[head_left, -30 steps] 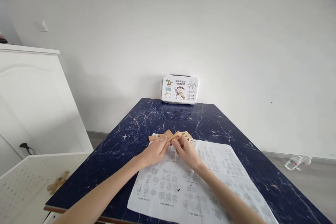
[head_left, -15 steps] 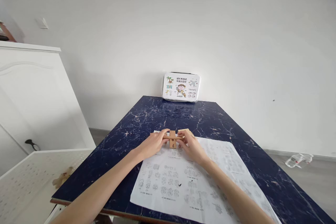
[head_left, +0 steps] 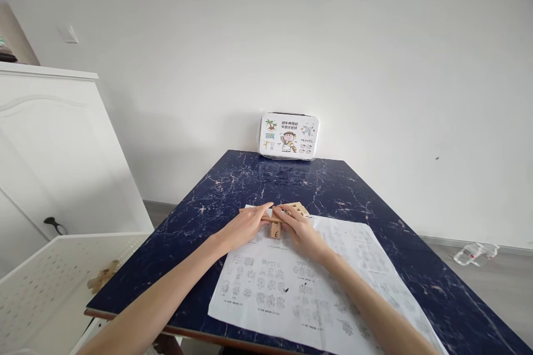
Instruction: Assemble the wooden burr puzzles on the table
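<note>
My left hand (head_left: 248,226) and my right hand (head_left: 298,227) meet over a small wooden puzzle assembly (head_left: 275,227) of crossed bars, which rests on a printed instruction sheet (head_left: 291,288). The fingers of both hands are closed round its bars. One short bar with a mark on it sticks out towards me between the hands. Another notched wooden piece (head_left: 300,209) lies just behind my right hand, and a thin wooden bar (head_left: 245,211) shows past my left fingertips.
The sheet lies on a dark blue marbled table (head_left: 375,199). A white illustrated case (head_left: 288,136) leans on the wall at the far edge. A white perforated shelf (head_left: 50,283) and white cabinet (head_left: 50,150) stand left; a plastic bottle (head_left: 472,255) lies on the floor right.
The crossed bars were turned in my hands from a slanted X to an upright cross. My hands have since closed in over them and lowered them to the sheet.
</note>
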`<action>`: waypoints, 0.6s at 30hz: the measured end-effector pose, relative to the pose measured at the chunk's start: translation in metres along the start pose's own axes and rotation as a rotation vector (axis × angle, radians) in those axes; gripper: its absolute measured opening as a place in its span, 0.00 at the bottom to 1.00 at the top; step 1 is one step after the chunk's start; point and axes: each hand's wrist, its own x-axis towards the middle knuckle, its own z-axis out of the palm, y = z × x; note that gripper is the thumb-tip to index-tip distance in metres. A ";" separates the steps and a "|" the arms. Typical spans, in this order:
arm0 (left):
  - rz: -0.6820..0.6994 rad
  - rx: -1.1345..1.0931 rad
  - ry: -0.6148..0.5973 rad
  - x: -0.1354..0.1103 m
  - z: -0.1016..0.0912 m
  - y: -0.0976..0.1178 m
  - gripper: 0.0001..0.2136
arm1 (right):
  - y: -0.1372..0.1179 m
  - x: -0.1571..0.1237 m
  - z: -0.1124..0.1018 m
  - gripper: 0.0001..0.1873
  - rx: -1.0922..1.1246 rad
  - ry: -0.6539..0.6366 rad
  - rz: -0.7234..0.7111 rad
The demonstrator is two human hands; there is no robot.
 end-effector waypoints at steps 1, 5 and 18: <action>0.000 -0.001 0.000 0.000 0.001 0.000 0.25 | 0.000 0.000 0.000 0.29 -0.006 0.003 -0.006; -0.011 0.003 0.008 0.001 0.004 -0.001 0.25 | 0.001 -0.001 0.000 0.31 -0.019 -0.005 -0.007; 0.090 -0.049 -0.006 -0.002 -0.008 0.016 0.21 | -0.005 -0.001 0.002 0.31 0.006 0.023 0.021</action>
